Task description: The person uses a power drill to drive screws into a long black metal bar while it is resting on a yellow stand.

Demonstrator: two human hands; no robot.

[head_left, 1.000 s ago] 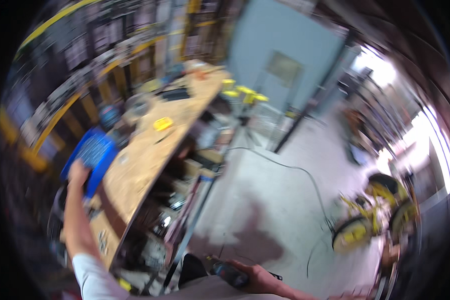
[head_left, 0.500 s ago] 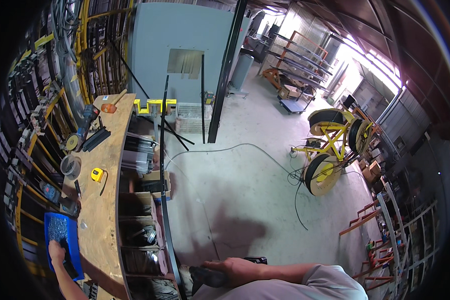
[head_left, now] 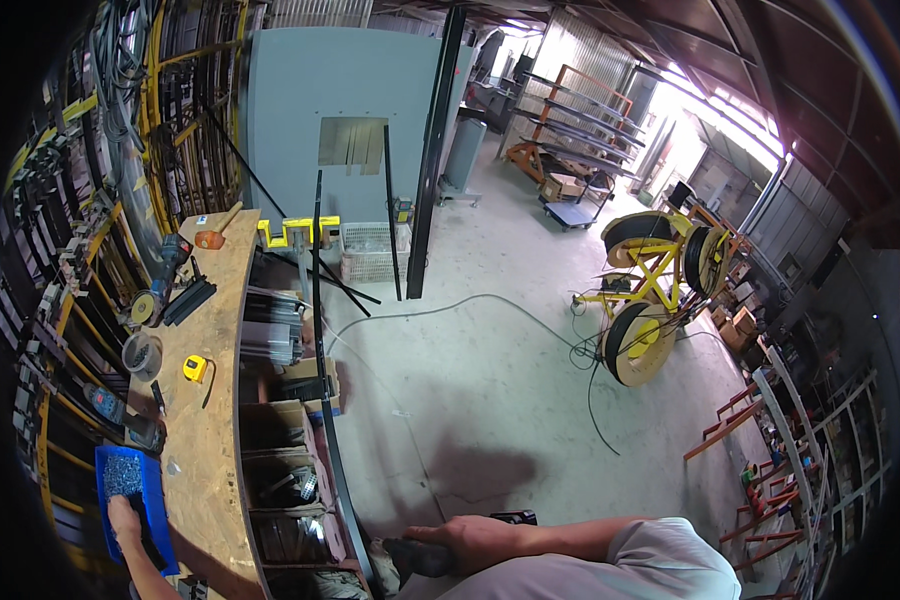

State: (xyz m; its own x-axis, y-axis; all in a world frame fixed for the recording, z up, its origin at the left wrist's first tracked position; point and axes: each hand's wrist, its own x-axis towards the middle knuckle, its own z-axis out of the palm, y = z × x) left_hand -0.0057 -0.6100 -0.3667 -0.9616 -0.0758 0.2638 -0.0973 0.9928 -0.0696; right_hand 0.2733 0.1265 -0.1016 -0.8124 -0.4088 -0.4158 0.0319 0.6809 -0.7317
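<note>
My left hand [head_left: 123, 515] reaches down into a blue bin [head_left: 162, 540] at the left end of the bench. Small silvery fasteners, seemingly screws [head_left: 122, 470], fill the bin's far part, and something dark lies beside the hand. The fingertips are hidden among the contents. Close to my body, my right hand [head_left: 462, 538] is closed round a black power tool [head_left: 420, 557], apparently a cordless drill. Its rounded dark end points left, and another dark part [head_left: 515, 517] shows past the hand.
The wooden bench [head_left: 205, 440] carries a yellow tape measure [head_left: 195, 368], a tub of small parts [head_left: 142, 355], a blue-black drill [head_left: 130, 418], an angle grinder [head_left: 160, 285] and a mallet [head_left: 212, 238]. Long black bars [head_left: 332, 450] stand along its edge. A yellow reel stand [head_left: 660, 280] trails cable across the floor.
The view has shifted slightly, so the bench and bin appear a little lower. My left hand stays in the bin; my right hand keeps hold of the power tool.
</note>
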